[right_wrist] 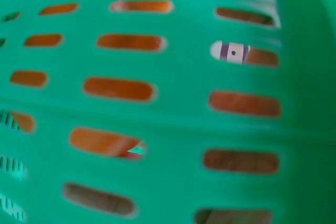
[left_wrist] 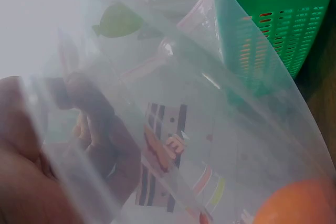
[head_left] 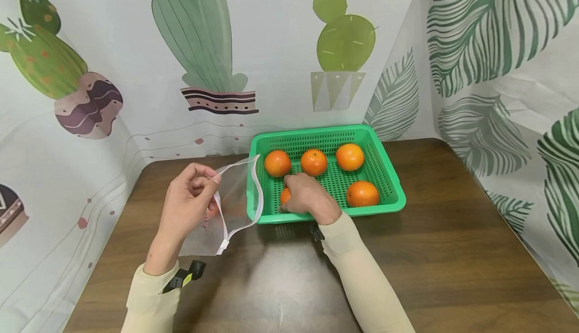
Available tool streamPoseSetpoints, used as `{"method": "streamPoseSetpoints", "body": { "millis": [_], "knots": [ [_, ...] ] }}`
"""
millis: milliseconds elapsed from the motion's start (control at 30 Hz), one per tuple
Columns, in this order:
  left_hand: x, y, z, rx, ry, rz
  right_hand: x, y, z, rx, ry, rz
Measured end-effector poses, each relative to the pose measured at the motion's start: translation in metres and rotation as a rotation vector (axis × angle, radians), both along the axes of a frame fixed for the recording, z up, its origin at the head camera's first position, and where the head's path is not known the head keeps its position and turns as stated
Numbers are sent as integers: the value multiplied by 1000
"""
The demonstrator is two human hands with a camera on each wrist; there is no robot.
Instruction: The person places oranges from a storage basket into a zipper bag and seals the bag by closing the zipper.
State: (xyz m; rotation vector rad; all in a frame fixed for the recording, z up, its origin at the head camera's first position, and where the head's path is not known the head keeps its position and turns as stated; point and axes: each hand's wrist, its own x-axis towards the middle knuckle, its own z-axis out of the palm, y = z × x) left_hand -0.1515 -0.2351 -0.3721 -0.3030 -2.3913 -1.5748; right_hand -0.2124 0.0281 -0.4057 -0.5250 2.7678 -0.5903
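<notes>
My left hand (head_left: 203,184) pinches the top edge of a clear zip bag (head_left: 237,197) and holds it up with its mouth toward the green basket (head_left: 394,184). In the left wrist view the bag (left_wrist: 210,129) fills the frame, and an orange (left_wrist: 299,205) shows at its bottom. My right hand (head_left: 294,199) reaches into the basket's front left corner, fingers curled over an orange (head_left: 285,195) that is mostly hidden. Several more oranges lie in the basket, one at the back left (head_left: 277,163) and one at the front right (head_left: 362,193). The right wrist view shows only the basket wall (right_wrist: 173,119) close up.
The basket stands on a dark wooden table (head_left: 452,252), right of centre, near the back. Printed cactus and leaf curtains (head_left: 68,137) close off the table at the back and both sides. A black clip (head_left: 190,272) sits at my left sleeve.
</notes>
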Motion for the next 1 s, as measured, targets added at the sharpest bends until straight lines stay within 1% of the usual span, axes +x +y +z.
{"method": "streamPoseSetpoints", "body": {
  "millis": [333,633,867,1000],
  "knots": [
    [-2,-1,-3,-5,-10,-21,2,0,3,-5,21,5],
    [0,-1,-3,5,-22,-33,4,0,6,-8,54,18],
    [0,-2,-3,0,-15,-35,6,1,9,-30,61,16],
    [0,-2,-2,2,-15,-31,7,1,12,-52,84,22]
  ]
}}
